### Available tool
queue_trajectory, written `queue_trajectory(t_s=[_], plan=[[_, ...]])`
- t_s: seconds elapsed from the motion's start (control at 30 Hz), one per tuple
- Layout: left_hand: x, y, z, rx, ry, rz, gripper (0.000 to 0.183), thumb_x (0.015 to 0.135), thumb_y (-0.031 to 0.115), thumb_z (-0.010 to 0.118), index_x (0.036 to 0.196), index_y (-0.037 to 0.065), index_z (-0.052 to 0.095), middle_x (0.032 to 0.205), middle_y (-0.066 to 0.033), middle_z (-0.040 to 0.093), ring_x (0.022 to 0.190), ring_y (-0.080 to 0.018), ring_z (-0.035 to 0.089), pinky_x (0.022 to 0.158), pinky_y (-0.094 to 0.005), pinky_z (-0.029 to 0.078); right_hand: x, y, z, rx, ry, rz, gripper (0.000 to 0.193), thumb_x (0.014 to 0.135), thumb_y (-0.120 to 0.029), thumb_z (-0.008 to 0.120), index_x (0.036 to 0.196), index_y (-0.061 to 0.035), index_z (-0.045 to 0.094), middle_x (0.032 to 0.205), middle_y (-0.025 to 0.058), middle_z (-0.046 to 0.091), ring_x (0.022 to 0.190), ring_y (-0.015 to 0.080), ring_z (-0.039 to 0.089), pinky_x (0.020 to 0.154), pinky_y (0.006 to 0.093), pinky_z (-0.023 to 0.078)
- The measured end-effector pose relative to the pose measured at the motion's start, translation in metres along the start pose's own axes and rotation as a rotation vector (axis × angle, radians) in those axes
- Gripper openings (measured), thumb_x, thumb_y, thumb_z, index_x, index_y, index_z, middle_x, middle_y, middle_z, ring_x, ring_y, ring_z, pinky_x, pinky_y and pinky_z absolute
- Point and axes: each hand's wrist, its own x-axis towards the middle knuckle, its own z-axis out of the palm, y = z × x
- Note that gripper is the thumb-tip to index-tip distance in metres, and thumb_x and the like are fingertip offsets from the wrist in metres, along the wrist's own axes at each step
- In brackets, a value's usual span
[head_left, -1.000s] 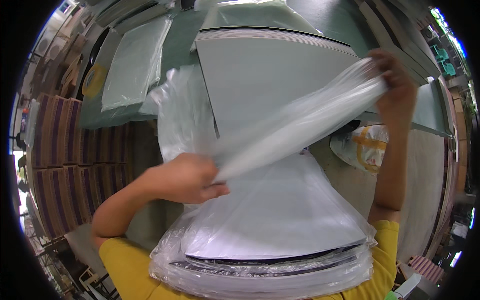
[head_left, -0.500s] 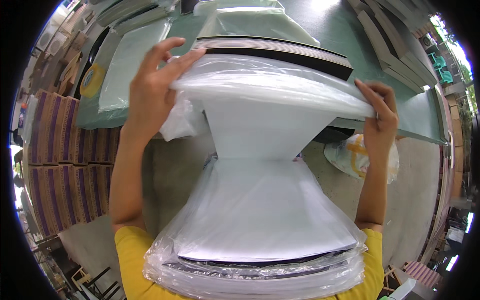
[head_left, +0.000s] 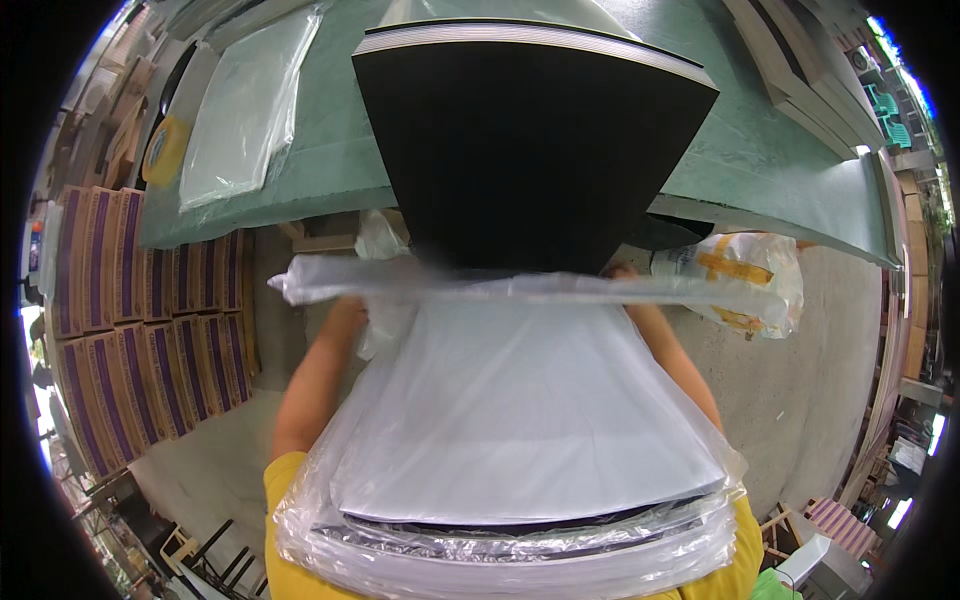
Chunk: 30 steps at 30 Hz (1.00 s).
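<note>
A thick black stack of boards (head_left: pixel 530 150) with pale layered edges at its far end reaches from over the table down towards me. Below it, on my lap, lies a pile of pale sheets in clear plastic (head_left: pixel 530 430). A blurred strip of the plastic bag (head_left: pixel 540 289) stretches across the near end of the black stack. Behind its left part is my left hand (head_left: pixel 352 308), mostly covered. My right hand (head_left: pixel 625 274) is beside the stack's lower right corner, also behind the strip. The fingers of both hands are hidden or smeared, so their grip does not show.
The green table (head_left: pixel 700 190) spans the far side. On it lie flat clear plastic bags (head_left: pixel 255 110), a yellow tape roll (head_left: pixel 165 150) and thick boards (head_left: pixel 800 80). Brown cartons (head_left: pixel 150 340) are stacked at left. A taped white plastic bundle (head_left: pixel 735 280) is beyond my right arm.
Both hands have come down and inward from the table edge, and the plastic has moved down with them. The black face of the board stack is now uncovered.
</note>
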Motion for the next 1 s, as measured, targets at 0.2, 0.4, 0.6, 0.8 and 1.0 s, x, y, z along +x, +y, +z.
queue_trajectory(t_s=[0.2,0.4,0.6,0.8,1.0], plan=[[0.001,0.007,-0.018,1.157,0.368,0.108,0.014,0.072,0.012,0.054,0.079,0.001,0.059,0.066,-0.0062,0.052,0.065,-0.0122,0.051,0.059,-0.0253,0.041,0.004,-0.046,-0.041,0.178,0.211,0.256,0.019,0.075,-0.015,0.052,0.085,-0.0005,0.059,0.074,0.0111,0.060,0.072,0.0235,0.057,0.068,0.0326,0.045],[-0.092,0.116,0.046,0.119,-0.057,0.911,0.017,0.081,0.014,0.055,0.093,0.002,0.059,0.079,-0.0130,0.059,0.063,-0.0124,0.052,0.056,-0.0242,0.041,-0.022,-0.159,-0.191,1.323,-0.448,-0.707,0.047,0.086,-0.041,0.041,0.101,0.0013,0.057,0.095,0.0177,0.058,0.092,0.0310,0.055,0.081,0.0407,0.043],[-0.038,0.058,0.086,0.810,-0.580,0.128,0.021,0.081,0.023,0.054,0.089,0.004,0.056,0.081,-0.0115,0.060,0.076,-0.0232,0.058,0.066,-0.0316,0.045,-0.032,-0.209,-0.119,0.557,-0.824,-0.667,0.052,0.083,-0.041,0.049,0.120,-0.0048,0.047,0.127,0.0196,0.038,0.117,0.0346,0.037,0.096,0.0409,0.030],[0.034,0.022,0.062,0.838,0.088,0.607,0.021,0.081,0.021,0.055,0.090,0.002,0.053,0.078,-0.0064,0.057,0.077,-0.0153,0.056,0.070,-0.0290,0.043,0.000,-0.168,-0.083,0.077,-0.774,-0.044,0.065,0.082,-0.057,0.039,0.116,-0.0025,0.049,0.119,0.0177,0.047,0.116,0.0299,0.040,0.097,0.0328,0.030],[-0.035,0.144,0.140,0.290,-0.106,1.131,0.075,0.080,0.060,0.033,0.125,0.000,0.028,0.116,-0.0142,0.041,0.106,-0.0186,0.043,0.088,-0.0312,0.035,0.013,-0.254,-0.145,0.962,-0.375,-0.390,0.041,0.077,-0.031,0.060,0.100,0.0031,0.054,0.095,0.0082,0.058,0.090,0.0164,0.052,0.078,0.0289,0.041]])
